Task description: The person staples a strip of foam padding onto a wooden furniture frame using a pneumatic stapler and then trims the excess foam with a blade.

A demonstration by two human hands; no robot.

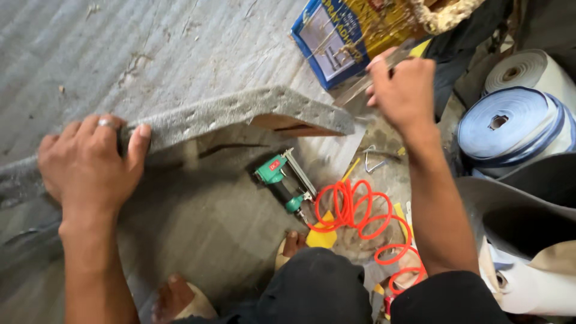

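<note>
A: What surrounds the work area?
B: Rolls of white and blue fabric (pixel 510 129) at right, a coiled orange air hose (pixel 360 219) and a green pneumatic stapler (pixel 282 180) on the littered floor (pixel 384 171).

Bare arms — ring (pixel 107 123), black trousers (pixel 324 288)

box (pixel 345 33) | top centre, on floor | blue-yellow, flat, probably cardboard
</note>
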